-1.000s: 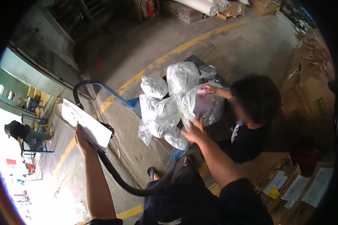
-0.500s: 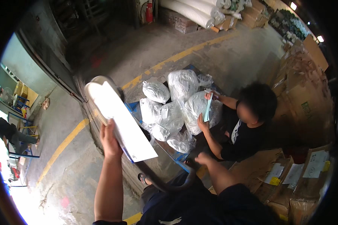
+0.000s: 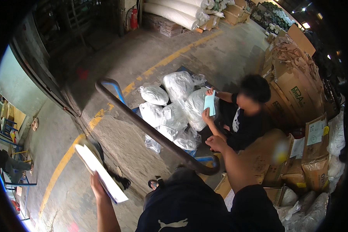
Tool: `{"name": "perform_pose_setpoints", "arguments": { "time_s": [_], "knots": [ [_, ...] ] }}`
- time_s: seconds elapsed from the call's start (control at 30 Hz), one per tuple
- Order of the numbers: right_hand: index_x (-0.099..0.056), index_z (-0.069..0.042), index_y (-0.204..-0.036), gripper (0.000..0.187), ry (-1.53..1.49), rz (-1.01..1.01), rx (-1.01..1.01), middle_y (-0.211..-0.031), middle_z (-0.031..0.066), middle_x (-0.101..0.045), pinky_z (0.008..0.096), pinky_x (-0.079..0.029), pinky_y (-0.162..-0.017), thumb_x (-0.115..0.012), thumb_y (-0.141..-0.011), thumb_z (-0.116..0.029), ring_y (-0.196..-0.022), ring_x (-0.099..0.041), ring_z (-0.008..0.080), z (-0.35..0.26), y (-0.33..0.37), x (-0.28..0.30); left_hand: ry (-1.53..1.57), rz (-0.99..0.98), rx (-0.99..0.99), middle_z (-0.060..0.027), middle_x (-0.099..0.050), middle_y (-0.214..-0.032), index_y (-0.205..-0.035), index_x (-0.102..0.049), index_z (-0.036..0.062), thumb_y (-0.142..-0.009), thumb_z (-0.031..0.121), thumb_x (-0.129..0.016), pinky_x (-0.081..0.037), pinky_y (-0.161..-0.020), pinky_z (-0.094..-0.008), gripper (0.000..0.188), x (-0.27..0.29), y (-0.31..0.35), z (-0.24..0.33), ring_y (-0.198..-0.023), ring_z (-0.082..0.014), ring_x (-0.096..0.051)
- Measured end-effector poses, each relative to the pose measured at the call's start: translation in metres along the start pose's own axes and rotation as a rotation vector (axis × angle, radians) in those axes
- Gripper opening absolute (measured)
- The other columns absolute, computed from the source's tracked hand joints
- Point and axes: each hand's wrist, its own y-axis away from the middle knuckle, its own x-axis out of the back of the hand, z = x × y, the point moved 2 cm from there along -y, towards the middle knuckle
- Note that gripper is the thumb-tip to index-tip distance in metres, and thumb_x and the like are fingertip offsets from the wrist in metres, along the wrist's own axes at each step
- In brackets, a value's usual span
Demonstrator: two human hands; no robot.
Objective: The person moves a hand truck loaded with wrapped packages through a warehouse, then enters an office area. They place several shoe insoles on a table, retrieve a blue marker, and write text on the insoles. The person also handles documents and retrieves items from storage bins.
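Observation:
My left hand point(image 3: 98, 186) grips the lower edge of a pad of white paper sheets point(image 3: 100, 172), tilted, left of the trolley's handle. The fingers behind the pad are hidden. My right hand point(image 3: 217, 144) is closed, near the right end of the dark curved trolley handle point(image 3: 150, 133); what it holds, if anything, is hidden. Beyond the handle, several clear plastic bags of whitish material point(image 3: 178, 86) are piled on the blue-framed trolley. A person in a black shirt point(image 3: 249, 127) is low beside the pile, holding pale green slips point(image 3: 209, 102) and a thin pen-like object.
Cardboard boxes point(image 3: 317, 133) and plastic-wrapped bundles point(image 3: 311, 210) crowd the right side. White rolls point(image 3: 174, 14) lie at the back, near a red fire extinguisher point(image 3: 133, 18). A yellow line point(image 3: 174, 58) crosses the concrete floor. Another person's legs point(image 3: 15, 164) show at far left.
My left hand has lowered the paper pad left, uncovering the trolley handle's left end. My right hand has moved slightly up and right. The other person's green slips now face me more broadly.

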Motion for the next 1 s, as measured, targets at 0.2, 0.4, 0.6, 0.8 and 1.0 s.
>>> {"name": "perform_pose_setpoints", "arguments": {
  "time_s": [0.2, 0.4, 0.6, 0.8, 1.0],
  "knots": [
    [-0.046, -0.005, -0.126, 0.051, 0.278, -0.148, -0.079, -0.091, 0.0137, -0.067, 0.0351, -0.052, -0.062, -0.066, -0.087, -0.031, -0.067, -0.065, 0.0215, -0.044, -0.034, 0.015, -0.287, 0.286, -0.134, -0.0167, -0.064, -0.105, -0.113, -0.060, -0.0029, -0.086, 0.034, -0.058, -0.049, -0.081, -0.0395, 0.045, 0.129, 0.029, -0.034, -0.093, -0.0284, -0.063],
    [0.007, -0.012, -0.154, 0.099, -0.257, 0.443, 0.451, -0.101, 0.0153, -0.063, 0.0308, -0.052, -0.061, -0.067, -0.088, -0.020, -0.066, -0.062, 0.0170, -0.244, -0.083, 0.093, -0.340, 0.543, 0.077, -0.0168, -0.057, -0.117, -0.131, -0.048, 0.0015, -0.089, 0.025, -0.066, -0.052, -0.081, -0.0416, 0.052, 0.149, 0.027, 0.007, -0.102, -0.0269, -0.057],
    [0.001, -0.017, -0.155, 0.092, -0.472, 0.835, 0.937, -0.111, 0.0148, -0.061, 0.0271, -0.054, -0.058, -0.064, -0.090, -0.014, -0.073, -0.068, 0.0183, -0.482, -0.038, 0.186, -0.802, 0.347, 0.111, -0.0187, -0.057, -0.119, -0.136, -0.042, -0.0012, -0.086, 0.028, -0.071, -0.052, -0.077, -0.0407, 0.065, 0.170, -0.086, 0.029, -0.099, -0.0254, -0.058],
    [0.012, -0.010, -0.153, 0.096, -0.448, 0.695, 0.824, -0.115, 0.0189, -0.061, 0.0295, -0.056, -0.059, -0.063, -0.092, -0.017, -0.074, -0.070, 0.0212, -0.575, -0.103, 0.150, -0.988, 0.372, 0.226, -0.0207, -0.057, -0.120, -0.137, -0.041, -0.0037, -0.081, 0.036, -0.075, -0.052, -0.080, -0.0384, 0.077, 0.246, -0.184, 0.042, -0.101, -0.0265, -0.057],
    [0.024, 0.001, -0.145, 0.108, -0.611, 0.785, 0.569, -0.099, 0.0169, -0.064, 0.0321, -0.056, -0.056, -0.065, -0.089, -0.022, -0.068, -0.069, 0.0223, -0.551, -0.143, 0.167, -0.955, 0.262, 0.229, -0.0238, -0.056, -0.125, -0.138, -0.042, -0.0039, -0.079, 0.040, -0.076, -0.051, -0.086, -0.0409, 0.081, 0.319, -0.251, 0.077, -0.111, -0.0323, -0.056]
  ]
}}
